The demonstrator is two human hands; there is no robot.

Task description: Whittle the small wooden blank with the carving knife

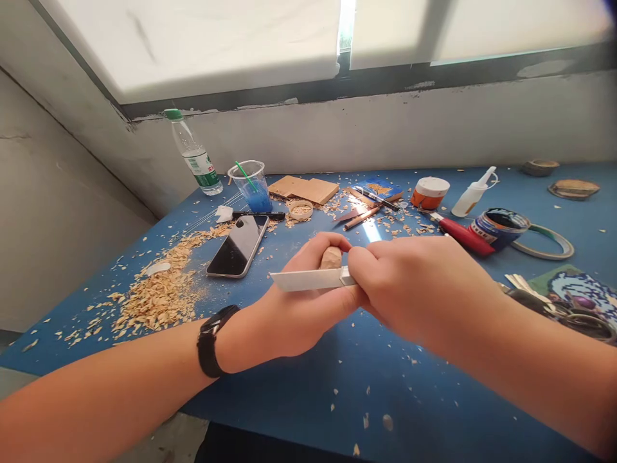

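Pale fabric blinds (216,45) are covering the wide window above the table's far edge, and bright daylight is coming through a narrow gap between them. A dark grey window frame (385,74), flecked with whitish patches, is running beneath. A rough off-white plaster wall (376,128) is standing behind the blue flat-topped table (289,386), meeting another greyish wall (58,173) beyond its left edge. Light is reflecting off the tabletop.

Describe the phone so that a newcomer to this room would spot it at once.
On the left half of the blue table is a heap of wood shavings. Just right of it lies the phone. Unlike the slim black marker behind it, it is a broad, glossy rectangle with a silvery rim.
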